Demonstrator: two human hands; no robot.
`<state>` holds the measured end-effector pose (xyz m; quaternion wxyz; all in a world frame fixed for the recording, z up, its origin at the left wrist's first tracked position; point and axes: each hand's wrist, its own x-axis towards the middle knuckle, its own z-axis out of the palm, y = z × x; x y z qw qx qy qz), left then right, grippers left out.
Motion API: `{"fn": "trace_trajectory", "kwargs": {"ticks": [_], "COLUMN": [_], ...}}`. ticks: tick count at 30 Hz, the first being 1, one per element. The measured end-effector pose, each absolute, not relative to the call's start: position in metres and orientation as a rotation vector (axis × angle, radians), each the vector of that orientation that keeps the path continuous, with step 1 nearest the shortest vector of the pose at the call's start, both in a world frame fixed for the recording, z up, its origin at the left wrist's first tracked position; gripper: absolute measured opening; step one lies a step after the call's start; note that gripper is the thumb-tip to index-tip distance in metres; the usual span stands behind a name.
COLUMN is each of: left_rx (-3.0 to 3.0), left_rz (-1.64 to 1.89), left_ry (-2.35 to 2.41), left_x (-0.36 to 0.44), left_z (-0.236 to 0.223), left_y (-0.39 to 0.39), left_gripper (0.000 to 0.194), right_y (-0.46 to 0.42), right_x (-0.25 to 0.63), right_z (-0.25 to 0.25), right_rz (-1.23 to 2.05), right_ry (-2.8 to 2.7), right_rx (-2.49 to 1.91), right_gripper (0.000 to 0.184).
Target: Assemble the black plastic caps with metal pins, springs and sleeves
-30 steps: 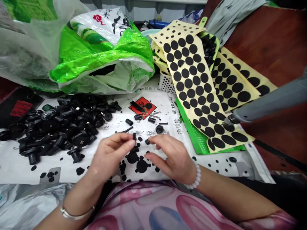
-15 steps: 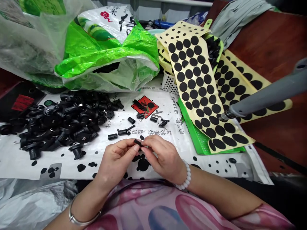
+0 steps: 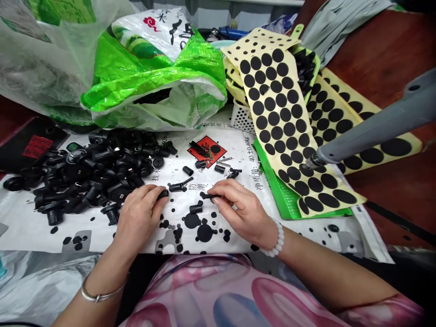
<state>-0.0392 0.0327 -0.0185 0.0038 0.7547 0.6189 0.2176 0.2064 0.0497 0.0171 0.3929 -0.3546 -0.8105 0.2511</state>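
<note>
My left hand (image 3: pixel 139 218) has its thumb and fingers closed around a small black tube (image 3: pixel 163 194) at the right edge of the black pile. My right hand (image 3: pixel 240 211) pinches a thin, ridged black piece (image 3: pixel 208 195) just above the white sheet. Between the hands lies a short black cylinder (image 3: pixel 195 208). Just behind it rests another black tube with a ridged strip sticking out (image 3: pixel 177 186). Further back are a small black cylinder (image 3: pixel 187 170) and several other small black parts.
Black plastic parts (image 3: pixel 112 165) are heaped at the left. A green and white sack (image 3: pixel 156 81) stands behind. On the right, a sheet of black round stickers (image 3: pixel 277 113) overlaps a green tray (image 3: pixel 272 181). A grey tool (image 3: pixel 368 129) reaches in from the right over the stickers.
My hands, together around a small black part before, have moved apart. My left hand has taken hold of a tube on the left. A short cylinder now shows on the sheet between them.
</note>
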Motion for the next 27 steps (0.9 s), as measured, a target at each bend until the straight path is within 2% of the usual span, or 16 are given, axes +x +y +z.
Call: {"fn": "trace_trajectory", "kwargs": {"ticks": [5, 12, 15, 18, 22, 27], "left_rx": [2.086, 1.989, 1.859, 1.436, 0.776, 0.631], "left_rz": [0.967, 0.97, 1.055, 1.194, 1.263, 1.218], "left_ry": [1.61, 1.394, 1.452, 1.493, 1.168, 1.035], "left_x": [-0.028, -0.01, -0.009, -0.011, -0.01, 0.002], "left_z": [-0.006, 0.001, 0.0, 0.0, 0.005, 0.007], "left_y": [0.017, 0.004, 0.005, 0.007, 0.01, 0.006], "left_gripper": [0.026, 0.024, 0.021, 0.021, 0.025, 0.031], "right_y": [0.053, 0.046, 0.044, 0.044, 0.04, 0.033], "right_x": [0.194, 0.184, 0.187, 0.19, 0.189, 0.18], "right_z": [0.024, 0.026, 0.028, 0.029, 0.026, 0.022], "right_rz": [0.45, 0.31, 0.335, 0.42, 0.517, 0.554], "right_ry": [-2.186, -2.376, -2.359, -2.278, -2.237, -2.271], "right_rx": [-0.8, -0.673, -0.693, -0.754, -0.742, -0.713], "right_gripper": [0.021, 0.023, 0.023, 0.022, 0.021, 0.017]}}
